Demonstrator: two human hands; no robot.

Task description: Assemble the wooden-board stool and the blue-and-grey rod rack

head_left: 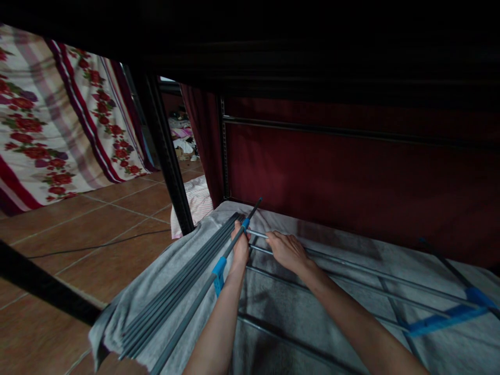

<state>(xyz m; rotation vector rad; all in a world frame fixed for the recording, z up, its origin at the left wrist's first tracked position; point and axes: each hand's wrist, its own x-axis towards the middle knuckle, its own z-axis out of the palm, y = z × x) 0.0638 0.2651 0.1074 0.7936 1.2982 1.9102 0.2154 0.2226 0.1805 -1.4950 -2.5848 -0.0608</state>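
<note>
My left hand [240, 247] is closed around a grey metal tube [187, 314] at a small blue plastic connector [245, 224]. Its palm and some fingers are hidden behind the tube. My right hand [287, 251] grips a thin metal rod [255, 234], whose left end meets that connector. Lower on the same tube sits a larger blue bracket [219, 268], partly hidden by my left forearm. Several rods run right toward another blue bracket [445, 319]. To the left of my left hand lies a bundle of loose grey tubes [182, 278].
A grey blanket [273, 349] covers the surface under the tubes. Black metal posts [167, 156] and a dark overhead shelf frame the space. A maroon curtain [351, 182] closes the back. At left are a tiled floor [128, 213], a black cable [101, 245] and a floral cloth [70, 120].
</note>
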